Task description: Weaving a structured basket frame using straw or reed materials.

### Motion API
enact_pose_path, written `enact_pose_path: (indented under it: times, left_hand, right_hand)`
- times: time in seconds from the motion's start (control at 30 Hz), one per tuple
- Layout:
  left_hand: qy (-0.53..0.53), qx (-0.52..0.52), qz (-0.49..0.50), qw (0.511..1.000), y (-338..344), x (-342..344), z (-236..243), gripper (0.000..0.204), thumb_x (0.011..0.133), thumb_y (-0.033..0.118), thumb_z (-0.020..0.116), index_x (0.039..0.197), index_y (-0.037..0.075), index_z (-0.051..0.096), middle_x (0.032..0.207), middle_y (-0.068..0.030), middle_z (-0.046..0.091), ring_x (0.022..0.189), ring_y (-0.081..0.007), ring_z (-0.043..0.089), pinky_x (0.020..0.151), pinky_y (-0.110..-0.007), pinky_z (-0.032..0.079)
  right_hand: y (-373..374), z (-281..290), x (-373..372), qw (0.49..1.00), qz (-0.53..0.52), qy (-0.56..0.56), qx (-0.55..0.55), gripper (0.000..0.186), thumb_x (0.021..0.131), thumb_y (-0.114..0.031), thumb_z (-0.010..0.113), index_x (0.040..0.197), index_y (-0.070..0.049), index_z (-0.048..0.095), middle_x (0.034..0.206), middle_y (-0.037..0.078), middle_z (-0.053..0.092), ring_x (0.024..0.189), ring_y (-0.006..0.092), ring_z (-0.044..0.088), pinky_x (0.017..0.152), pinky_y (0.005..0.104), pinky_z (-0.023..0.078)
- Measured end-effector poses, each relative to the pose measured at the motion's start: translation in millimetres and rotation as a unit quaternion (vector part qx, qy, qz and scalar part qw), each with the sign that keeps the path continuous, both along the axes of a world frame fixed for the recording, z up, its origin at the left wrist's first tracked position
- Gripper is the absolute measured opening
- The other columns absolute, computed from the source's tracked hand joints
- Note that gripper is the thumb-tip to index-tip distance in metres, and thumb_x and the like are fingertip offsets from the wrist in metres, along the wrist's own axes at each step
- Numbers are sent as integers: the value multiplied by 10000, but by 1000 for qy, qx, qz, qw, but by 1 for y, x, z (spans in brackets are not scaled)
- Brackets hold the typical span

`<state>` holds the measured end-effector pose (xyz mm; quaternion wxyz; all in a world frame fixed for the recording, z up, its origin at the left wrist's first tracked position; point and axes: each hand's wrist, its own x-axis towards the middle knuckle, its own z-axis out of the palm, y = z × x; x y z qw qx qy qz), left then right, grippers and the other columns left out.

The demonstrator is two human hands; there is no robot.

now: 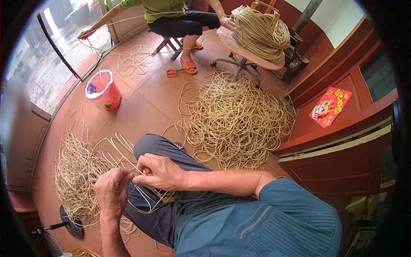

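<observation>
My left hand [112,192] and my right hand [162,172] meet above my lap, fingertips almost touching. Both are closed in a pinch on thin tan cord; the exact spot between the fingertips is too small to make out. Loose loops of the cord [147,209] hang below my hands over my dark trousers. A tangled heap of the same cord [77,175] lies on the floor beside my left hand, and strands run from it toward my fingers. Beyond my right knee spreads a larger heap of cord [239,122].
A seated co-worker in a green top stretches a strand between both hands. A thick cord coil [261,36] sits on a round wheeled stand [257,58]. Red-handled scissors [172,73], a lined red bucket [109,96] and a flat cord loop [135,60] are on the tiled floor.
</observation>
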<state>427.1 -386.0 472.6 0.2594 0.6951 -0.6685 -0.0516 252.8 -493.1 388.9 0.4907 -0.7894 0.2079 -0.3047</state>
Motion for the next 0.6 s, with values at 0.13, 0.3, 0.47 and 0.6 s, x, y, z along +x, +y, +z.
enact_pose_path:
  times: [0.13, 0.3, 0.47, 0.6]
  left_hand:
    - [1, 7, 13, 1000, 2, 0, -2, 61, 901, 100, 777, 925, 59, 738, 806, -109, 710, 758, -320, 713, 691, -411, 536]
    - [18, 7, 24, 1000, 3, -2, -4, 77, 895, 104, 788, 910, 75, 718, 802, -108, 686, 765, -327, 690, 698, -428, 519]
    - [14, 15, 20, 1000, 4, 1, -4, 71, 904, 111, 780, 935, 63, 739, 804, -119, 701, 758, -318, 709, 699, -411, 533]
    - [13, 16, 23, 1000, 5, 1, -5, 70, 906, 105, 781, 933, 58, 737, 803, -120, 700, 759, -316, 710, 696, -407, 531]
  right_hand:
    - [-1, -2, 4, 998, 36, 25, 53, 451, 978, -410, 797, 919, -17, 583, 813, 110, 543, 740, 253, 553, 678, 399, 465]
    - [-2, -1, 6, 997, 41, 37, 59, 453, 964, -399, 790, 886, 2, 592, 806, 145, 573, 748, 288, 581, 697, 429, 475]
    - [-3, 0, 8, 993, 59, 49, 94, 473, 972, -385, 789, 827, 5, 566, 785, 103, 520, 719, 225, 517, 675, 402, 448]
    - [-4, 1, 6, 988, 77, 46, 129, 476, 968, -410, 790, 840, 5, 595, 780, 100, 508, 722, 217, 508, 678, 388, 442]
